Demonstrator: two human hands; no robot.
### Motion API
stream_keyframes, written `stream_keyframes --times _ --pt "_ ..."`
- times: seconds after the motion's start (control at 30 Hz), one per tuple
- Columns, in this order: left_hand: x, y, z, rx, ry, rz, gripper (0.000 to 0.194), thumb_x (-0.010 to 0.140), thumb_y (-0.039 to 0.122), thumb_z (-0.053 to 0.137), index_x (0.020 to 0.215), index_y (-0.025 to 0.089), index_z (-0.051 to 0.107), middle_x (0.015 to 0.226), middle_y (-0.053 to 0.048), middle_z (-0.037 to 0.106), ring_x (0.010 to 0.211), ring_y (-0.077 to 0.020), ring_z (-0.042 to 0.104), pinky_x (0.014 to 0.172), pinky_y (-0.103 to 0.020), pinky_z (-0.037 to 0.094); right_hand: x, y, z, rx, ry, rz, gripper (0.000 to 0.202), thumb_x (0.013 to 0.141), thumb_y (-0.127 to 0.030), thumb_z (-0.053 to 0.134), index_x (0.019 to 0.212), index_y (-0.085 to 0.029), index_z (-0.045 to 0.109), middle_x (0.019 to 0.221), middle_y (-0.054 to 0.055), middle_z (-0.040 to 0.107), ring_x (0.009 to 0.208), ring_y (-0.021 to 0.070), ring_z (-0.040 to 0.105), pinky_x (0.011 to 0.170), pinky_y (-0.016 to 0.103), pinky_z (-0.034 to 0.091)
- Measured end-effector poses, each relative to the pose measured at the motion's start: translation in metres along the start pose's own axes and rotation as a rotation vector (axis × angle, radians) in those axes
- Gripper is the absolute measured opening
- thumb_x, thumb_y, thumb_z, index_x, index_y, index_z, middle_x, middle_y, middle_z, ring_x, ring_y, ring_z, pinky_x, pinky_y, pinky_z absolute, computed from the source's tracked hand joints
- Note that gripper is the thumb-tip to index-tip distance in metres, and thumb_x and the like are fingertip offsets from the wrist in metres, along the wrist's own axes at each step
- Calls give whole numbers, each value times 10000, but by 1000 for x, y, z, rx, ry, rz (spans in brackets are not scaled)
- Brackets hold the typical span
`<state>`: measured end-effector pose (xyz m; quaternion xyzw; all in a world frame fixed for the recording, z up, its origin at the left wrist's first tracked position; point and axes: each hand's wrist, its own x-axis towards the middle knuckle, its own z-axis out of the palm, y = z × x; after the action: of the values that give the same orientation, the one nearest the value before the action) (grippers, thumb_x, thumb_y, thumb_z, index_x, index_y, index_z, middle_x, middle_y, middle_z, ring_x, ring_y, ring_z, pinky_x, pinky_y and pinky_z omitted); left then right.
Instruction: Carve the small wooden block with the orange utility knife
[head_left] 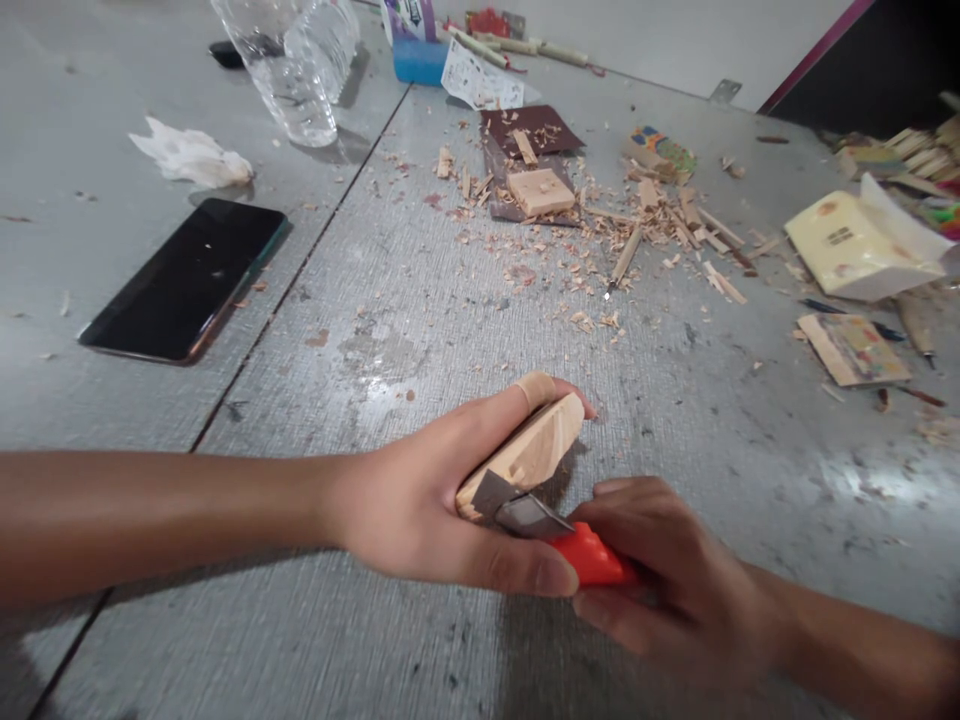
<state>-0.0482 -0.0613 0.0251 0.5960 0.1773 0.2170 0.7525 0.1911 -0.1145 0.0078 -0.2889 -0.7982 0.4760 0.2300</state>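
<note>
Your right hand (694, 580) grips the red-handled utility knife (592, 555), blade (491, 492) against the near end of the wooden block (541, 442) your left hand (409, 505) clasps over the grey table (360, 650), so pushing too hard could skid it into your left thumb (510, 565).

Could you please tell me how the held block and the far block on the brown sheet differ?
The held block is in the left grip, with the blade at its near end; the far block lies on the brown sheet.
The held block looks long with an angled end; the far block looks flat and squarish.
Both are pale wood.
</note>
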Motion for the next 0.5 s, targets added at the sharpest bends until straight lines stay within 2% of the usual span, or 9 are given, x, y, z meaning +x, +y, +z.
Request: stream_keyframes --times 0.3,0.5 --pt "-1 -3 0 -29 10 21 681 796 220 842 1315 229 401 908 26 503 691 -104 466 571 -218 397 -1 0 0 -19 12 -25 301 998 -330 610 778 -228 431 626 -77 353 562 113 306 598 284 264" --pt "-1 -9 -1 -38 24 53 766 740 270 928 1325 234 435 910 16 513 688 -116 479 543 -223 393 -2 0 -1 -12 14 -43 310 1013 -368 592 772 -230 455 607 -70 370 538 118 317 574 289 270"
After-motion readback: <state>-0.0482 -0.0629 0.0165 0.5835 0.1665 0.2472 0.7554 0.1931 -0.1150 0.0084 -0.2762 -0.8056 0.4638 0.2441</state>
